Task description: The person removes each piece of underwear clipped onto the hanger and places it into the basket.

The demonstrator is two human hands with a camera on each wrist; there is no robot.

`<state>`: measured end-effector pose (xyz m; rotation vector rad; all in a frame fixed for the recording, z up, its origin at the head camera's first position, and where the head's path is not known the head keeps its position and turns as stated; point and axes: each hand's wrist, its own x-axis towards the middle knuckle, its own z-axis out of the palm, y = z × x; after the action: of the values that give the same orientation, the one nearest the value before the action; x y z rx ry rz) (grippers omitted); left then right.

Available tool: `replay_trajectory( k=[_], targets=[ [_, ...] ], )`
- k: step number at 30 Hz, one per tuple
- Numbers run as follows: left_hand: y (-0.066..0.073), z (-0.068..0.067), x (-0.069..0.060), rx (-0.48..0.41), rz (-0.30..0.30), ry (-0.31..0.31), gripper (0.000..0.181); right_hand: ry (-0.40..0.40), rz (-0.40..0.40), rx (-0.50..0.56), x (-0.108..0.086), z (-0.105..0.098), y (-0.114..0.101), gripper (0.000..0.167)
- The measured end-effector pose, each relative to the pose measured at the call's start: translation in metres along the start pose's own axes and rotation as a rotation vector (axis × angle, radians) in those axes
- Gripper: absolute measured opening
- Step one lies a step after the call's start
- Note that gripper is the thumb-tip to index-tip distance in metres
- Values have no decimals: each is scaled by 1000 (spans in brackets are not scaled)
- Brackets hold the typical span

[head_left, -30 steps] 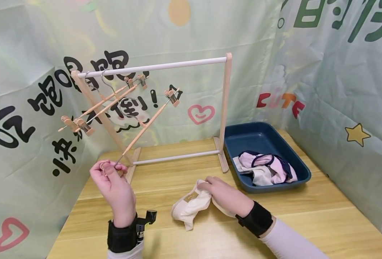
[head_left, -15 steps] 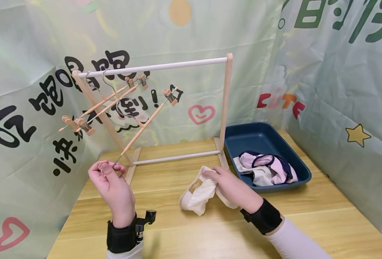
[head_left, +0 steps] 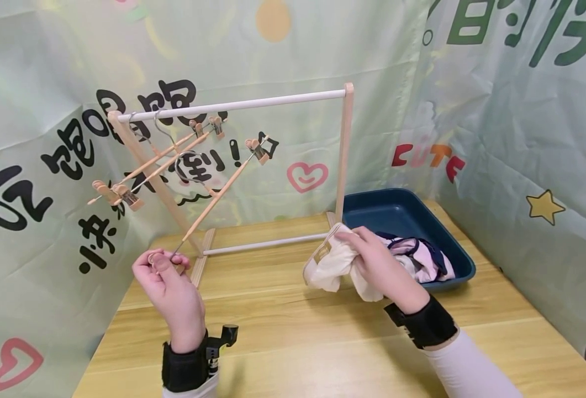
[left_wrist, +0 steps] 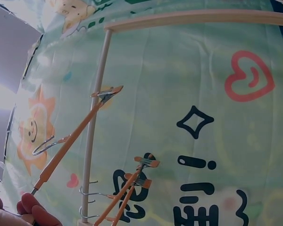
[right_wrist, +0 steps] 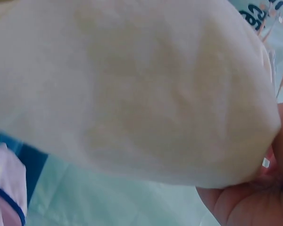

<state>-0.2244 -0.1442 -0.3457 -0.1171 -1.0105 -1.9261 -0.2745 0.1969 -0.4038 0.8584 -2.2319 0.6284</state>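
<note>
A clip hanger [head_left: 203,215], wooden with a metal hook, slants up and away from my left hand [head_left: 170,290], which pinches its near end. The clip at that end is mostly hidden by the fingers. At its far end a clip [head_left: 258,150] shows, with nothing in it. My right hand [head_left: 382,265] grips a pair of cream underpants [head_left: 334,262] by the waistband, above the table and in front of the basin. In the right wrist view the cream cloth [right_wrist: 146,94] fills most of the picture, the thumb at its edge.
A wooden rack [head_left: 346,143] with a white rail stands at the back. Two more clip hangers [head_left: 165,164] hang at its left end. At the right, a dark blue basin [head_left: 372,213] holds crumpled pink, navy and white garments [head_left: 424,260]. Printed cloth walls surround the table.
My right hand has carried the underpants up and to the right, towards the basin. The left hand and its hanger have shifted only slightly left.
</note>
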Motion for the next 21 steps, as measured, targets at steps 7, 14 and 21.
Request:
replay_trajectory(
  k=[7,14,21],
  targets=[
    [-1,0,1,-12,6,3,11,5,113,-17,10,-29,14,54],
    [1,1,1,-2,2,-2,12,1,177,-53,19,-44,26,54],
    [3,1,1,-32,-1,-22,16,10,260,-45,21,-50,38,53]
  ],
)
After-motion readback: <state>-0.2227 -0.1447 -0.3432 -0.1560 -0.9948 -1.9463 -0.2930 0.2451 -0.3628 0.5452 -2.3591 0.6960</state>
